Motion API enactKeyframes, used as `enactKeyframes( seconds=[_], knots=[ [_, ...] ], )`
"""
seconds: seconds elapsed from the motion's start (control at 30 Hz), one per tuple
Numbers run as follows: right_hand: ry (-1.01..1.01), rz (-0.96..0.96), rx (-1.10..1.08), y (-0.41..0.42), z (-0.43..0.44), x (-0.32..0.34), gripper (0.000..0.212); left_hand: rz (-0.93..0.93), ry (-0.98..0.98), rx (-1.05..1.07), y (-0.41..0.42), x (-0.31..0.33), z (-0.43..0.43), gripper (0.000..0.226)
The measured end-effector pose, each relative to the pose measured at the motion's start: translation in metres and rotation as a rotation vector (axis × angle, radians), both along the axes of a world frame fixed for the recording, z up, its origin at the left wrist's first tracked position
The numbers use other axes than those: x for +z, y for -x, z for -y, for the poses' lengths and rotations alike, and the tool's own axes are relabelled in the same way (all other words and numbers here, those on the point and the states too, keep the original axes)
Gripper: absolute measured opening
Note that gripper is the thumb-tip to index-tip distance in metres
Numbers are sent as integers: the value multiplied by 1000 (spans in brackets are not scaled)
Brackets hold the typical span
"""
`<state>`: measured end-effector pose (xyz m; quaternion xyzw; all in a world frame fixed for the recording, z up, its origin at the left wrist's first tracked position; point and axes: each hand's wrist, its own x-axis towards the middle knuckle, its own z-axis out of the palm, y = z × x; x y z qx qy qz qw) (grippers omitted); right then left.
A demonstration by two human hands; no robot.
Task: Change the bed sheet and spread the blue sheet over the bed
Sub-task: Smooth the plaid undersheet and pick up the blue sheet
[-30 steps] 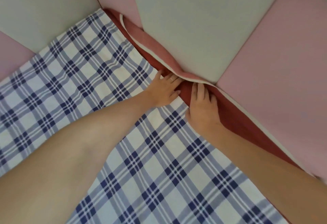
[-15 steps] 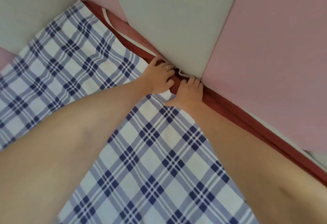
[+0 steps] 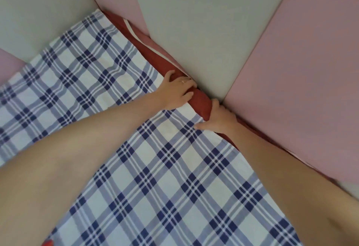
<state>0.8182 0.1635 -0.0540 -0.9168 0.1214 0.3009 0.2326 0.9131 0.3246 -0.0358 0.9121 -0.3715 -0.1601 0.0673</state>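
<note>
Has the blue sheet (image 3: 116, 94) flat on the bed (image 3: 153, 57), long edge running far-left to near-right beside the padded wall (image 3: 194, 32). Curls left hand (image 3: 177, 92) round the red edge (image 3: 200, 102), seemingly lifting it for tucking. Pushes right hand (image 3: 218, 119) down beside it, thumb flat on sheet; fingertips hidden, grip untellable.

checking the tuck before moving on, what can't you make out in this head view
All head view.
- Right hand fingertips: hidden behind the red edge, so its grip is unclear.
- Whether the blue checked sheet goes under that edge: covered there by the left hand and the right.
- Sheet's other sides: cut off by the frame, partly covered by forearms.
- Small red thing at the bottom edge: cut off, unidentifiable.
</note>
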Motion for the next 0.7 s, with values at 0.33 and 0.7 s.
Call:
enactKeyframes(
  seconds=[0.33, 0.7],
  knots=[
    [460, 358, 278, -29, -59, 41, 67, -392, -121, 1291, -8, -14, -162, 162],
    [297, 554, 367, -174, -159, 3, 77, -585, -251, 1136, -17, -26, -170, 157]
  ],
)
